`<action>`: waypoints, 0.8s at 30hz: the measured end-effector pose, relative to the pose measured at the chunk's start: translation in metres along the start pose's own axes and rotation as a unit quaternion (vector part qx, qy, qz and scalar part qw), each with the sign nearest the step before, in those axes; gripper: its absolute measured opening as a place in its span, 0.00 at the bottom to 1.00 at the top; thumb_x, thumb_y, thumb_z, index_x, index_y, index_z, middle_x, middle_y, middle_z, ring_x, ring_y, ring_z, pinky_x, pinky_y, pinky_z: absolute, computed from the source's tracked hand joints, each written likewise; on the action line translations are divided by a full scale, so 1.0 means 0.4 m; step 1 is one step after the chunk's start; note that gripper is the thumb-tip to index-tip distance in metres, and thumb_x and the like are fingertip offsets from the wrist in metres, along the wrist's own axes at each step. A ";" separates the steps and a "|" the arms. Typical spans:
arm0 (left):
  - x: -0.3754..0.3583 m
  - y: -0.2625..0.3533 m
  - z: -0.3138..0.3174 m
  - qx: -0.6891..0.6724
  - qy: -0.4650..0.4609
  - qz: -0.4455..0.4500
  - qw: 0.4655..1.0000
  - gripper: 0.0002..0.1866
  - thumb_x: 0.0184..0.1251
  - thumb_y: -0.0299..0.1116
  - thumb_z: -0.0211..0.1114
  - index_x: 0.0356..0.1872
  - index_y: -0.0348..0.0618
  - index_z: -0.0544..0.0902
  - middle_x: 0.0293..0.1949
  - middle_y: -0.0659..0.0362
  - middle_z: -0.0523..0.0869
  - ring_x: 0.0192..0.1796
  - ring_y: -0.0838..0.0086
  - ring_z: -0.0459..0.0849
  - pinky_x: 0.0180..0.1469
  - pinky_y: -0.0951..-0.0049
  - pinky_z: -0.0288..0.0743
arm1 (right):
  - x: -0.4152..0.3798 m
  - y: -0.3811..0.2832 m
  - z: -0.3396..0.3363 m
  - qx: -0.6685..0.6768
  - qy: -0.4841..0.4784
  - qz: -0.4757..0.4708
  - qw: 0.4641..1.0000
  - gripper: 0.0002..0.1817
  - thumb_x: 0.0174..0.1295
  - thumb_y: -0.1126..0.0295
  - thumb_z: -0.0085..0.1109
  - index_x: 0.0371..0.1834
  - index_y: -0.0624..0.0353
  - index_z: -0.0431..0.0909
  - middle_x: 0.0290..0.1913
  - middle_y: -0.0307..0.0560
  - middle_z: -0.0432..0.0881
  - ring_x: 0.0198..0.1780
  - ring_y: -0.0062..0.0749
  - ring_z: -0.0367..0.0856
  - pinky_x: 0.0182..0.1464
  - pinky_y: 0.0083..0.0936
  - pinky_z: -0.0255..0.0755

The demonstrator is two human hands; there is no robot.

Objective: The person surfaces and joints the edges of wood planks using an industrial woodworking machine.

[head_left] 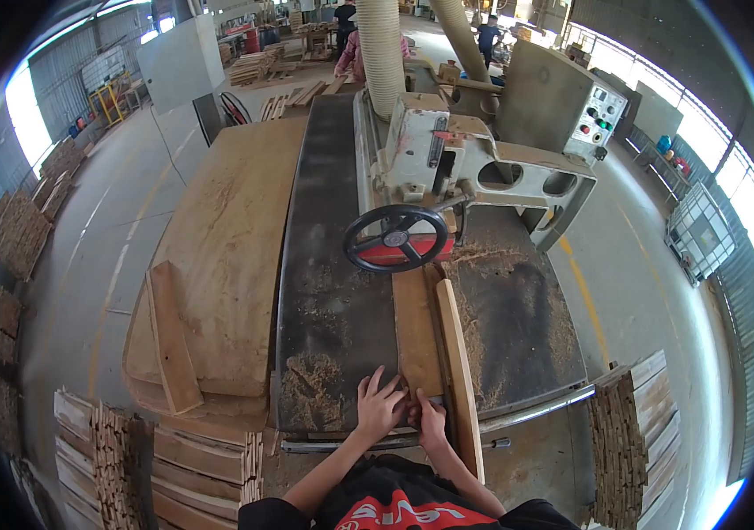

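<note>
A flat wooden board lies on the dark machine table and runs under the machine beside the black handwheel. My left hand rests at the board's near left edge, its fingers spread. Close beside it, my right hand is at the near end of the board, with its fingers bent; what they hold, if anything, is hidden. Just right of my right hand, a long narrow wooden strip stretches from the machine past the table's front edge.
To the left is a wooden side table with a loose plank. Stacked boards stand at the lower right, more at the lower left. Sawdust covers parts of the machine table. A control box is at the right; people are farther back.
</note>
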State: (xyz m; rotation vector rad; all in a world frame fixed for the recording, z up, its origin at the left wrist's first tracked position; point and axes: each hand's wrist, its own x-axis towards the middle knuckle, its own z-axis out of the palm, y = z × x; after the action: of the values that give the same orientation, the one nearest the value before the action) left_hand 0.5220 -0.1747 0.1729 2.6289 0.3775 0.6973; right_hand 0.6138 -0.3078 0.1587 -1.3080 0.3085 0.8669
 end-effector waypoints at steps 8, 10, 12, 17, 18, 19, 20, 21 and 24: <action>0.001 -0.003 0.011 -0.012 0.015 0.008 1.000 0.15 0.62 0.37 0.75 0.50 0.52 0.92 0.66 0.57 0.86 0.78 0.51 0.73 0.72 0.44 0.68 | 0.003 0.003 -0.003 -0.015 0.004 -0.003 1.000 0.22 0.75 0.50 0.69 0.33 0.61 0.86 0.23 0.37 0.79 0.21 0.26 0.77 0.25 0.23 0.71; 0.000 -0.002 0.010 -0.016 0.020 0.008 1.000 0.15 0.62 0.36 0.75 0.50 0.52 0.92 0.66 0.57 0.86 0.77 0.52 0.73 0.71 0.44 0.68 | 0.002 -0.003 -0.003 -0.008 -0.001 0.012 1.000 0.23 0.75 0.50 0.69 0.33 0.60 0.86 0.23 0.37 0.80 0.21 0.26 0.78 0.25 0.23 0.72; 0.001 -0.002 0.010 -0.015 0.022 0.010 1.000 0.15 0.62 0.36 0.75 0.50 0.52 0.91 0.66 0.57 0.86 0.77 0.52 0.73 0.71 0.45 0.69 | 0.001 -0.009 0.000 -0.009 0.003 0.019 1.000 0.23 0.75 0.50 0.69 0.33 0.60 0.86 0.23 0.38 0.80 0.21 0.27 0.79 0.25 0.23 0.72; 0.004 0.001 0.013 0.002 0.024 0.013 1.000 0.15 0.62 0.36 0.74 0.50 0.51 0.91 0.66 0.56 0.86 0.77 0.52 0.73 0.70 0.44 0.69 | 0.013 -0.016 -0.007 -0.027 -0.015 0.027 0.999 0.23 0.75 0.50 0.69 0.34 0.62 0.85 0.23 0.38 0.81 0.22 0.28 0.80 0.25 0.24 0.73; 0.007 0.000 0.016 0.008 0.019 0.016 1.000 0.15 0.61 0.36 0.75 0.50 0.51 0.92 0.67 0.56 0.86 0.78 0.52 0.73 0.70 0.44 0.69 | 0.022 -0.015 -0.009 -0.035 -0.009 0.020 0.999 0.23 0.75 0.51 0.69 0.34 0.62 0.85 0.23 0.38 0.81 0.22 0.28 0.80 0.25 0.25 0.73; 0.008 -0.003 0.018 0.015 0.014 0.017 1.000 0.16 0.60 0.35 0.76 0.50 0.51 0.92 0.67 0.57 0.86 0.78 0.53 0.73 0.70 0.45 0.68 | 0.032 -0.011 -0.009 -0.044 -0.004 0.012 0.999 0.22 0.75 0.51 0.69 0.34 0.63 0.85 0.23 0.39 0.81 0.22 0.28 0.80 0.25 0.25 0.73; 0.011 -0.006 0.022 0.021 0.010 0.018 1.000 0.16 0.59 0.35 0.77 0.50 0.51 0.92 0.68 0.57 0.86 0.78 0.53 0.72 0.71 0.45 0.68 | 0.045 -0.010 -0.008 -0.054 0.000 0.005 0.999 0.22 0.75 0.52 0.69 0.34 0.63 0.85 0.24 0.39 0.81 0.22 0.28 0.80 0.25 0.25 0.73; 0.017 -0.010 0.032 0.018 0.013 0.014 1.000 0.17 0.59 0.35 0.77 0.51 0.51 0.92 0.68 0.56 0.86 0.79 0.52 0.72 0.71 0.45 0.68 | 0.064 -0.012 -0.004 -0.050 0.009 0.001 0.999 0.22 0.75 0.53 0.70 0.35 0.63 0.85 0.24 0.39 0.81 0.22 0.28 0.79 0.24 0.25 0.73; 0.057 -0.052 0.039 0.007 0.002 0.014 1.000 0.20 0.59 0.35 0.78 0.54 0.50 0.92 0.69 0.54 0.85 0.80 0.50 0.71 0.72 0.43 0.67 | 0.109 -0.034 0.042 -0.038 0.031 -0.007 0.999 0.21 0.75 0.54 0.71 0.35 0.64 0.85 0.24 0.40 0.81 0.22 0.27 0.79 0.23 0.25 0.71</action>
State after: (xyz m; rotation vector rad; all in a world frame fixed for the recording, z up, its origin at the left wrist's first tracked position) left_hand 0.5463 -0.1530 0.1608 2.6517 0.3486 0.7128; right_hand 0.6478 -0.2759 0.1447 -1.4077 0.3166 0.8342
